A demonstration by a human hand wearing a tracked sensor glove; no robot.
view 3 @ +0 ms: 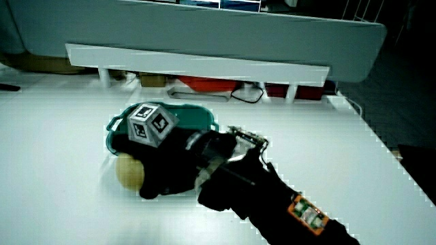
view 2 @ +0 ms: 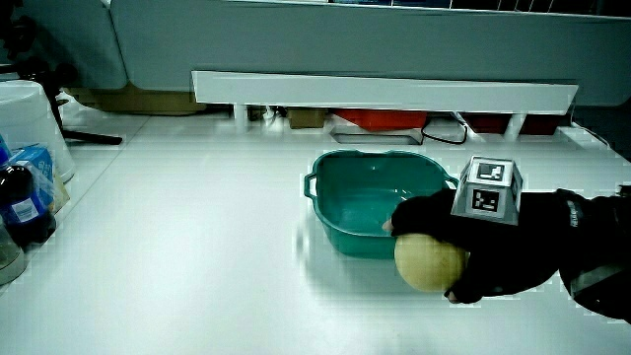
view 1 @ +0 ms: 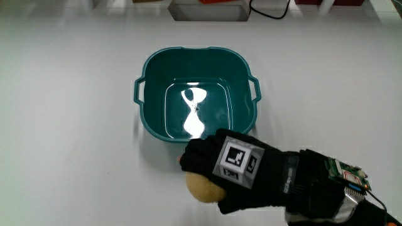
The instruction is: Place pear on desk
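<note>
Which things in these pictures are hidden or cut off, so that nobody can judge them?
- Pear: in the main view the hand covers most of it.
- Whether the pear touches the table: unclear in both side views.
- Basin: in a side view the hand and the patterned cube hide most of it.

Obstacle: a teal plastic basin with two side handles [view 1: 198, 94] stands mid-table, just beside the black-gloved hand [view 1: 245, 169].
Table edge: a dark bottle [view 2: 25, 207] and a white container [view 2: 30, 123] crowd one edge in a side view.
Free room: bare white tabletop [view 1: 75, 125] lies around the basin.
</note>
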